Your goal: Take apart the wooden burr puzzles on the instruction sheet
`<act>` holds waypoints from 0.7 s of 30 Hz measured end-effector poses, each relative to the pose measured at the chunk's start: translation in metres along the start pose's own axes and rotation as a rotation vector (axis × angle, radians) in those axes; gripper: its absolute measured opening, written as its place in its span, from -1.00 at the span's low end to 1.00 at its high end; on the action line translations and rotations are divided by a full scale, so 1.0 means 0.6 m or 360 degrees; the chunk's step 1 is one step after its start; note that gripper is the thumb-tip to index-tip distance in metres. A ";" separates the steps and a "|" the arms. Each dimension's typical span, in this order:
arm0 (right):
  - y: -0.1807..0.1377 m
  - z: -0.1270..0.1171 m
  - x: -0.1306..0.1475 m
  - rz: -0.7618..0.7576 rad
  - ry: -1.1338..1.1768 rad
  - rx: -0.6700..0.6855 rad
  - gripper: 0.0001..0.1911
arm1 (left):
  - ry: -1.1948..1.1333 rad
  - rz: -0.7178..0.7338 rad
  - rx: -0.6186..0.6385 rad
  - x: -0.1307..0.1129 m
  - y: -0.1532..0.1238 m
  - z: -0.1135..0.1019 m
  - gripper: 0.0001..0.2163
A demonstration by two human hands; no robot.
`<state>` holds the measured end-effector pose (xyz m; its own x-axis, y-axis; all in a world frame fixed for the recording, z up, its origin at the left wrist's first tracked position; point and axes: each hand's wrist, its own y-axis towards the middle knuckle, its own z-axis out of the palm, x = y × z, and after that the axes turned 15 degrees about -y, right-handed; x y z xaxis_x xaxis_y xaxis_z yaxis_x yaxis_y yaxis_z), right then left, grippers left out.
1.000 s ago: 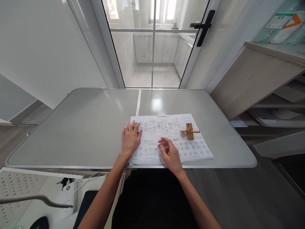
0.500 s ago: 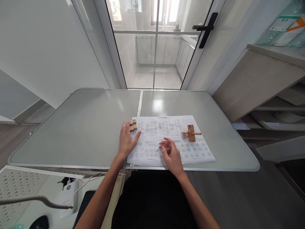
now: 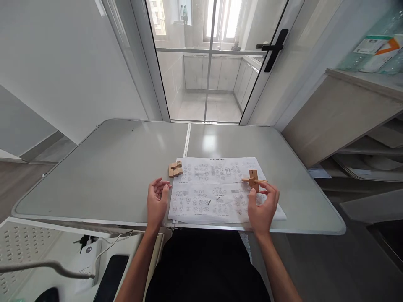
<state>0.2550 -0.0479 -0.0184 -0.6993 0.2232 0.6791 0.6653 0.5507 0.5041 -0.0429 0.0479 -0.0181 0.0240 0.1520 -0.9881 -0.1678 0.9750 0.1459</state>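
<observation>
Right of frame centre, the right hand reaches, fingers spread and empty, for the wooden cross piece on the instruction sheet. The left hand hovers loosely curled, empty, below the wooden block cluster. Grasping the cross seems next.

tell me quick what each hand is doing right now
Left hand: open, holding nothing, at the paper sheet edge.
Right hand: open, just short of the wooden cross piece.
</observation>
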 end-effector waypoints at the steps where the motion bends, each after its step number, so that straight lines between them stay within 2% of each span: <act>1: 0.002 0.002 -0.007 -0.0016 -0.0041 0.0000 -0.65 | 0.0018 -0.0026 0.0040 -0.002 -0.001 0.000 -0.64; 4: 0.001 0.009 -0.021 -0.0037 -0.0091 0.0085 -0.50 | 0.0156 -0.0046 0.0216 -0.008 -0.005 0.001 -0.67; 8: -0.002 0.019 -0.029 -0.0070 -0.0100 0.0109 -0.45 | 0.0327 -0.0003 0.0367 -0.013 -0.008 0.004 -0.71; 11: -0.002 0.023 -0.034 -0.0034 -0.0087 0.0110 -0.45 | 0.0353 0.0012 0.0379 -0.012 -0.007 0.005 -0.71; 16: -0.003 0.028 -0.051 0.0171 -0.0013 0.0167 -0.47 | 0.0357 0.0028 0.0389 -0.007 -0.006 0.004 -0.72; 21: -0.003 0.032 -0.058 0.0195 -0.0004 0.0217 -0.52 | 0.0382 0.0036 0.0399 -0.008 -0.006 0.004 -0.73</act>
<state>0.2729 -0.0412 -0.0531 -0.6158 0.2972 0.7297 0.7042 0.6231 0.3404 -0.0399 0.0439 -0.0136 -0.2148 0.1606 -0.9634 0.0822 0.9859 0.1460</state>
